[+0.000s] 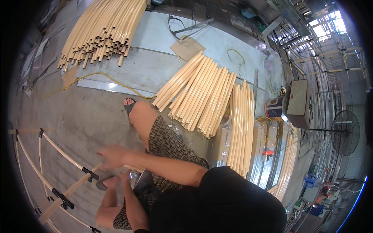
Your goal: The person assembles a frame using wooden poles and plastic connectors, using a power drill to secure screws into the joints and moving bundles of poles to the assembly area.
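- Far lower left there's a frame (75, 187) made of beige pipes, standing over the concrete floor (93, 112) and clipped together with black joints (66, 200). One of its pipes slants up and right, ending just beside the person's hands.
- Upper left, a big stack of beige pipes (105, 27) with the open, dark ends facing the viewer. A yellow cord (103, 73) snakes across just below it.
- Right hand (114, 156): reaching out near that slanting pipe's upper end, but it's all motion blur, so I honestly can't tell if the fingers are spread or pinching anything.
- Left hand (125, 176): lower down and a bit right, fingers bent, next to a short stretch of beige pipe and a shiny metal thing. Can't tell whether it's gripping either one.
- The person is low to the floor with knees bent: patterned shorts (171, 147), black shirt (221, 202), dark sandals.
- Middle, a loose row of beige pipes (202, 93) fanned out side by side, with a piece of brown cardboard (186, 47) touching its top end.
- Just right of that, another batch of pipes (241, 128), running nearly straight up and down.
- Further right: a bucket (275, 108), a boxy speaker-like cabinet (298, 103), then a big round fan (345, 132).
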`<state>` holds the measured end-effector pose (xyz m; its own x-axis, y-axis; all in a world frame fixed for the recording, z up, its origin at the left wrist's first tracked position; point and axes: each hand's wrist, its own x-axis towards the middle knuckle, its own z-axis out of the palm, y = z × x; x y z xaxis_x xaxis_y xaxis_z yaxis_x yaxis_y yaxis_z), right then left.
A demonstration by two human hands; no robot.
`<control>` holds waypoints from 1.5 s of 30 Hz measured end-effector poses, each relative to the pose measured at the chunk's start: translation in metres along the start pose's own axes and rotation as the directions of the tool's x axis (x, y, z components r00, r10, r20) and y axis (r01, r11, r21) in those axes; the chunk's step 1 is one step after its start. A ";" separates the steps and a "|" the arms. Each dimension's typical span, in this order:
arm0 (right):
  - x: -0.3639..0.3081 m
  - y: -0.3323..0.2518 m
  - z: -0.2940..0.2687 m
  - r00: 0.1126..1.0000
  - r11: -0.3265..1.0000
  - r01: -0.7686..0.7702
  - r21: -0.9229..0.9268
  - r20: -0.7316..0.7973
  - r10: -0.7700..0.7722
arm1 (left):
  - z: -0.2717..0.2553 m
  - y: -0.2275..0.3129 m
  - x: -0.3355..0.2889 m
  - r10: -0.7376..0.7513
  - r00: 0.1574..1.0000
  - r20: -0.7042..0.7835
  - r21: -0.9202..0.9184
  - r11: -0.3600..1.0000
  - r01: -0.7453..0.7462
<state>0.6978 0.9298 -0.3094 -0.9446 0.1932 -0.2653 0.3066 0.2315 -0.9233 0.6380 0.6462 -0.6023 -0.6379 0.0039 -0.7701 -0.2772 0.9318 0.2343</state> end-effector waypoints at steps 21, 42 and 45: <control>-0.301 0.453 -0.075 -0.359 0.075 -0.688 0.722 -0.429 0.829 | -0.013 0.020 -0.093 0.110 0.932 0.345 0.301 0.928 -0.221; -0.288 0.477 -0.059 -0.348 0.251 -0.366 0.896 -0.382 0.856 | -0.007 -0.025 -0.073 0.292 0.860 0.419 -0.106 0.956 -0.273; -0.272 0.471 -0.058 -0.469 0.188 -0.471 0.862 -0.425 0.774 | -0.006 -0.030 -0.074 0.301 0.863 0.407 -0.135 0.954 -0.269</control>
<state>1.1056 1.0414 -0.6560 0.7301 0.4937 -0.4724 0.4015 -0.8694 -0.2881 0.6895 0.6161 -0.5488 -0.3413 0.4312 -0.8352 -0.1898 0.8386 0.5105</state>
